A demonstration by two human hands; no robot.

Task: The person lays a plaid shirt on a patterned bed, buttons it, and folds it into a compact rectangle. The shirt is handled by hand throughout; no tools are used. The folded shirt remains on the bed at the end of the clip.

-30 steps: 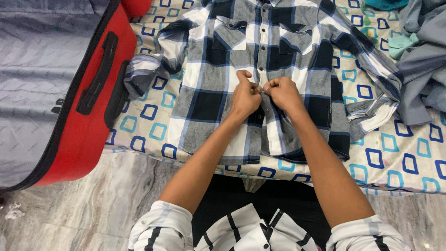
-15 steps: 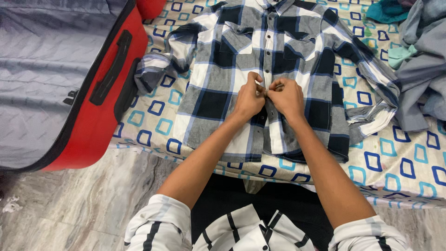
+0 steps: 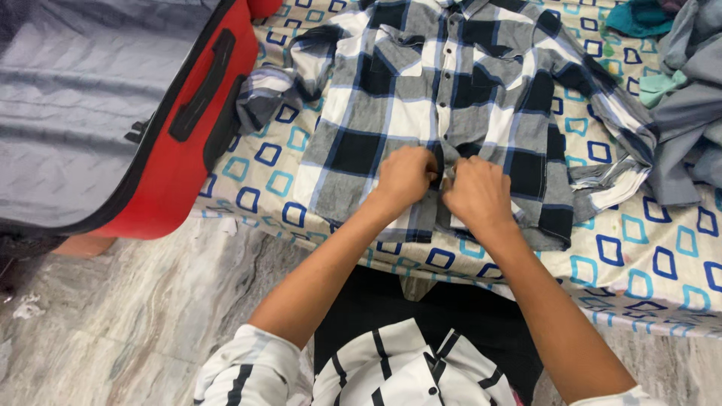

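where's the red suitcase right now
In the head view, the red suitcase lies open at the left, its edge on the patterned sheet beside the plaid shirt's sleeve.

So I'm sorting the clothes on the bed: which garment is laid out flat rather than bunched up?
The checked shirt, spread front-up on the patterned sheet under both hands. The grey garments at the right edge lie crumpled in a heap.

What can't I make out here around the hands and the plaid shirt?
Head view only:
- Fingers of the left hand and right hand: curled under, so their grip on the plaid shirt placket is hidden.
- Button beneath them: covered by both hands.
- Shirt collar: cut off by the top edge.
- Open red suitcase: its interior runs past the left edge.
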